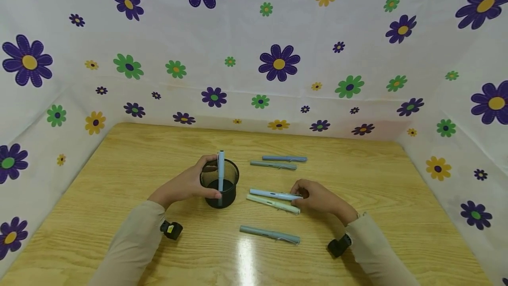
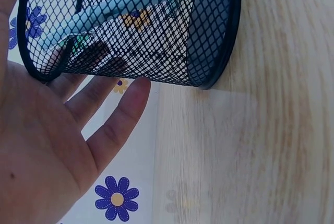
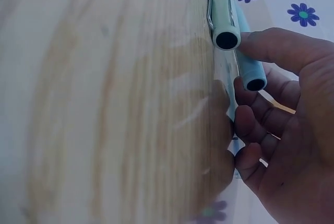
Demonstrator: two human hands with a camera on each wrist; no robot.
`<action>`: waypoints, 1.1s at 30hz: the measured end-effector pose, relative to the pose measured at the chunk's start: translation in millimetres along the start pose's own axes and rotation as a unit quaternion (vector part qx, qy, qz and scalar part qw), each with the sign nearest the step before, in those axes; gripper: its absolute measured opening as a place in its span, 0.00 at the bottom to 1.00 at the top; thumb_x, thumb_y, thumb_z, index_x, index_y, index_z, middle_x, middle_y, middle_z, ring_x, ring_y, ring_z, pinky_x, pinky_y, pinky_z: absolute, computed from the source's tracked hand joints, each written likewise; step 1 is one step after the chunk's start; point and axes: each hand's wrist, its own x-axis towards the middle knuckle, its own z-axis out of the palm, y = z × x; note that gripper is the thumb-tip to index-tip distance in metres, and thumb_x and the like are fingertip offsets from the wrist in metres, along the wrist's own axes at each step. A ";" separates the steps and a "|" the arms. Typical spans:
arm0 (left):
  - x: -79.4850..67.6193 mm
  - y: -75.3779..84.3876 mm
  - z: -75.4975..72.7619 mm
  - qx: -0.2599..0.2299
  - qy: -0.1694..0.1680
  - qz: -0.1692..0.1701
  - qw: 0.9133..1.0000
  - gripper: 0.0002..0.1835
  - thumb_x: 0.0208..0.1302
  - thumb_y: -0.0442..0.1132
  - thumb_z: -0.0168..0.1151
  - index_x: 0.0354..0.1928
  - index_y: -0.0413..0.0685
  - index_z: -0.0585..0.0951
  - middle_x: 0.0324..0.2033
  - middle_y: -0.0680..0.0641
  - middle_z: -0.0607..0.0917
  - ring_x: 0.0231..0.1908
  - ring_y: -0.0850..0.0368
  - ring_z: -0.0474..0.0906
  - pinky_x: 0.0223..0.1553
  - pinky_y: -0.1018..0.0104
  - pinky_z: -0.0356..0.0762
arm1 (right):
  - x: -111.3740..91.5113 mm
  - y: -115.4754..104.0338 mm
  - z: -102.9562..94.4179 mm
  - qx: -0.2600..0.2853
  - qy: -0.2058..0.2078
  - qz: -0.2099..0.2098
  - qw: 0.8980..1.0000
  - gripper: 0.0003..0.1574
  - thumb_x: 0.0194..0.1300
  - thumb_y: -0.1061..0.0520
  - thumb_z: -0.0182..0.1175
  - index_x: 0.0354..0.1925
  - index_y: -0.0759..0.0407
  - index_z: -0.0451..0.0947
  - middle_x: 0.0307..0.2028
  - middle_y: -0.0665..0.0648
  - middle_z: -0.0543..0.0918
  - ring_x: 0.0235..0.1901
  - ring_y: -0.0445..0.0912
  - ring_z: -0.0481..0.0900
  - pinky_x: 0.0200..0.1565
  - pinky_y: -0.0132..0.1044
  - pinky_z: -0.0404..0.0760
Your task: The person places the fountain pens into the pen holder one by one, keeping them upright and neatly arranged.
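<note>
My left hand (image 1: 186, 184) holds a black mesh pen cup (image 1: 228, 198) by its side, thumb at the front of the rim and fingers round the far side. Inside the cup, a light blue pen (image 1: 221, 164) stands nearly upright. To the right, my right hand (image 1: 319, 197) pinches the cap end of another light blue pen (image 1: 267, 194) lying on the table. Just in front of that one lies a pale green pen (image 1: 271, 203). Seen from the right wrist, the thumb is close to both the pale green pen (image 3: 224, 12) and the light blue pen (image 3: 252, 72).
A grey-green pen (image 1: 270, 234) lies nearer the front. Farther back are a blue pen (image 1: 283, 158) and a dark green pen (image 1: 274, 165). Flower-printed white cloth (image 1: 246, 34) borders the wooden table (image 1: 158, 149) at the back and sides.
</note>
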 end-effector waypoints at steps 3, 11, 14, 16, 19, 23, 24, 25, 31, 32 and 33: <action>-0.2 -1.1 1.0 -0.002 0.001 -0.003 1.000 0.56 0.48 0.53 0.76 0.73 0.54 0.51 0.68 0.39 0.65 0.71 0.41 0.59 0.69 0.39 0.54 | -1.1 0.4 -0.5 0.003 0.002 0.003 1.000 0.13 0.65 0.52 0.63 0.43 0.59 0.75 0.38 0.54 0.78 0.33 0.41 0.71 0.35 0.31 0.73; -0.8 -1.6 0.0 -0.006 -0.004 0.001 1.000 0.55 0.49 0.53 0.75 0.73 0.52 0.50 0.69 0.38 0.64 0.71 0.39 0.58 0.68 0.38 0.54 | -4.7 -3.7 -4.0 0.008 0.011 0.005 1.000 0.09 0.67 0.57 0.59 0.44 0.59 0.74 0.37 0.55 0.78 0.32 0.42 0.72 0.34 0.32 0.74; -0.7 -2.3 0.0 -0.005 -0.002 -0.002 1.000 0.55 0.50 0.53 0.75 0.73 0.53 0.50 0.69 0.38 0.65 0.71 0.40 0.58 0.68 0.38 0.54 | -5.6 -4.9 -4.5 0.006 0.023 -0.003 1.000 0.08 0.68 0.57 0.58 0.44 0.58 0.74 0.36 0.55 0.78 0.32 0.41 0.72 0.33 0.32 0.74; -0.3 -2.6 0.3 -0.003 -0.002 0.000 1.000 0.55 0.50 0.53 0.75 0.73 0.52 0.50 0.69 0.39 0.65 0.71 0.40 0.58 0.68 0.39 0.55 | -6.0 -5.1 -4.7 0.008 0.034 -0.005 0.999 0.08 0.68 0.56 0.59 0.43 0.57 0.74 0.36 0.54 0.78 0.30 0.40 0.71 0.32 0.32 0.73; 0.5 -2.4 1.2 -0.006 -0.002 -0.001 1.000 0.55 0.50 0.53 0.75 0.73 0.52 0.50 0.69 0.39 0.65 0.71 0.40 0.58 0.69 0.39 0.54 | -6.8 -4.7 -4.7 0.011 0.048 -0.014 0.999 0.07 0.68 0.57 0.59 0.43 0.58 0.75 0.35 0.54 0.77 0.29 0.39 0.69 0.31 0.31 0.72; 0.8 -2.5 2.0 -0.010 -0.008 -0.004 1.000 0.55 0.50 0.53 0.75 0.73 0.52 0.50 0.69 0.39 0.64 0.71 0.40 0.57 0.69 0.39 0.54 | -8.4 -6.0 -5.2 0.019 0.060 -0.015 0.998 0.07 0.68 0.57 0.59 0.43 0.58 0.75 0.35 0.54 0.77 0.28 0.39 0.68 0.30 0.31 0.70; 0.8 -2.4 2.0 -0.010 -0.008 -0.005 1.000 0.55 0.50 0.53 0.75 0.73 0.52 0.50 0.69 0.38 0.64 0.71 0.40 0.57 0.69 0.39 0.54 | -8.7 -7.0 -5.7 0.019 0.063 -0.017 0.998 0.07 0.68 0.57 0.59 0.43 0.58 0.75 0.34 0.54 0.76 0.28 0.39 0.68 0.30 0.31 0.70; 0.7 -2.4 1.8 -0.010 -0.008 -0.006 1.000 0.55 0.50 0.53 0.75 0.73 0.52 0.50 0.69 0.38 0.64 0.71 0.40 0.57 0.69 0.39 0.53 | -8.7 -8.2 -6.4 0.021 0.066 -0.019 0.997 0.07 0.68 0.56 0.58 0.43 0.58 0.75 0.34 0.54 0.76 0.28 0.39 0.68 0.30 0.31 0.70; 0.4 -2.9 0.3 -0.004 -0.006 -0.004 1.000 0.55 0.50 0.53 0.74 0.74 0.53 0.49 0.69 0.38 0.64 0.71 0.39 0.57 0.68 0.37 0.55 | -8.8 -20.4 -12.2 0.025 0.088 -0.027 0.995 0.07 0.68 0.56 0.59 0.42 0.57 0.75 0.34 0.54 0.76 0.27 0.39 0.67 0.29 0.31 0.68; 0.5 -3.2 0.2 -0.004 -0.005 -0.005 1.000 0.55 0.50 0.53 0.74 0.74 0.53 0.49 0.69 0.38 0.64 0.71 0.39 0.57 0.68 0.37 0.55 | -9.1 -22.4 -13.1 0.025 0.090 -0.027 0.995 0.07 0.68 0.56 0.59 0.42 0.57 0.75 0.33 0.54 0.76 0.27 0.39 0.67 0.28 0.31 0.68; 0.5 -3.5 0.2 -0.003 -0.006 -0.006 1.000 0.55 0.50 0.53 0.74 0.74 0.53 0.49 0.69 0.38 0.64 0.71 0.39 0.57 0.68 0.37 0.55 | -9.4 -24.2 -13.9 0.027 0.091 -0.028 0.995 0.07 0.68 0.56 0.59 0.42 0.57 0.75 0.33 0.54 0.76 0.27 0.39 0.67 0.28 0.32 0.68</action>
